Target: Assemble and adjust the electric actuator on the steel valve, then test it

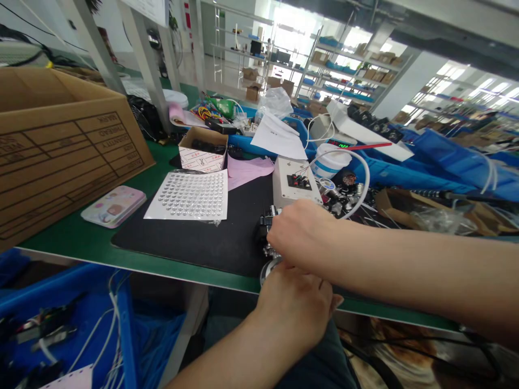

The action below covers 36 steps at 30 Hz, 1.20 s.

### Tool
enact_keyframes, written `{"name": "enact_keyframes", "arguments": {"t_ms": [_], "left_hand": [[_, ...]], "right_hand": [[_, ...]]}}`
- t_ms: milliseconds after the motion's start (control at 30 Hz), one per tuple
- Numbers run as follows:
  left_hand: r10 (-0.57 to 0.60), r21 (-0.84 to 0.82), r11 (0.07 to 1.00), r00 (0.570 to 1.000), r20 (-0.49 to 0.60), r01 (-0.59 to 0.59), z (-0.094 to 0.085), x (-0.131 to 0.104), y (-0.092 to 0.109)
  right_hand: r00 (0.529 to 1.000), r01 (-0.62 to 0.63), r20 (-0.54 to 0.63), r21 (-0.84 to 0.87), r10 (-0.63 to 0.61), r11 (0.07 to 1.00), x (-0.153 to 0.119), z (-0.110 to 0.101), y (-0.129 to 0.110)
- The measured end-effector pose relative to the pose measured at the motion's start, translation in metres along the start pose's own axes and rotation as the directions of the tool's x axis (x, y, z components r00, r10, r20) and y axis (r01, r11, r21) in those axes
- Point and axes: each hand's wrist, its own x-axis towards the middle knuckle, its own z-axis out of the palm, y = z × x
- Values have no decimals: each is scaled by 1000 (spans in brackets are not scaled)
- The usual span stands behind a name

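Observation:
My right hand (pixel 300 231) is closed at the edge of the black mat, its back towards me. Beside its knuckles a black and silver metal part (pixel 266 222) sticks out, mostly hidden by the hand. My left hand (pixel 298 296) is bent just below, at the table's front edge, touching or nearly touching the right. A round, clear-rimmed piece (pixel 267 268) shows past its knuckles. The fingertips of both hands are hidden, so their exact grip does not show. Just behind stands a light grey box (pixel 298 186) with black terminals and thin wires on top.
A sheet of clear round stickers (pixel 190 195) lies on the black mat (pixel 174 237). Left are a patterned tin (pixel 114 206) and a large carton (pixel 68 156). Behind are a small box (pixel 203 156), a white tub (pixel 330 162) and blue bins. A white tube (pixel 365 178) arches at right.

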Motion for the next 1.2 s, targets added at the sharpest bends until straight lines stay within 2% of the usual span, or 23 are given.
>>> {"name": "enact_keyframes", "arguments": {"t_ms": [67, 200, 267, 333, 400, 467, 533, 600, 667, 767, 833, 900, 1067, 1200], "left_hand": [[-9, 9, 1000, 999, -39, 9, 1, 2, 1], [-6, 50, 999, 997, -79, 10, 1, 7, 0], [6, 71, 998, 998, -66, -1, 1, 9, -2], [23, 84, 996, 999, -47, -19, 0, 9, -4], [42, 84, 996, 998, -42, -39, 1, 8, -6], [59, 84, 995, 998, -36, -56, 0, 7, -6], [76, 96, 993, 997, -7, -75, -2, 6, -6], [88, 111, 990, 996, 17, -89, -4, 5, -6], [94, 113, 989, 995, 17, -95, -7, 4, -6], [98, 101, 990, 995, 7, -98, -9, 4, -5], [98, 93, 991, 995, 8, -98, -8, 4, -5], [93, 84, 992, 996, 9, -94, -7, 4, -5], [73, 75, 995, 996, -46, -70, -3, 4, -5], [100, 76, 993, 991, -85, -94, -2, 5, -6]], "right_hand": [[998, 33, 55, -2, -33, 999, -10, 8, 4], [995, 44, -89, -3, -45, 999, -29, 30, 15], [995, 39, -91, -11, -40, 999, -29, 33, 16], [999, 43, -11, -14, -43, 999, -25, 23, 14], [998, 11, 68, -17, -10, 1000, -24, 3, 11], [996, -58, 67, -1, 58, 998, -32, -17, 13], [991, -135, 14, 39, 135, 990, -47, -27, 19], [977, -213, -6, 77, 214, 974, -66, -17, 27], [969, -245, -6, 137, 249, 960, -82, 9, 32], [958, -223, -136, 208, 254, 952, -91, 54, 34], [940, -198, -229, 234, 252, 952, -89, 72, 32], [932, -183, -266, 247, 248, 952, -85, 76, 30], [948, -175, -225, 225, 225, 959, -80, 62, 27], [938, -133, -289, 217, 194, 967, -81, 64, 27]]}}
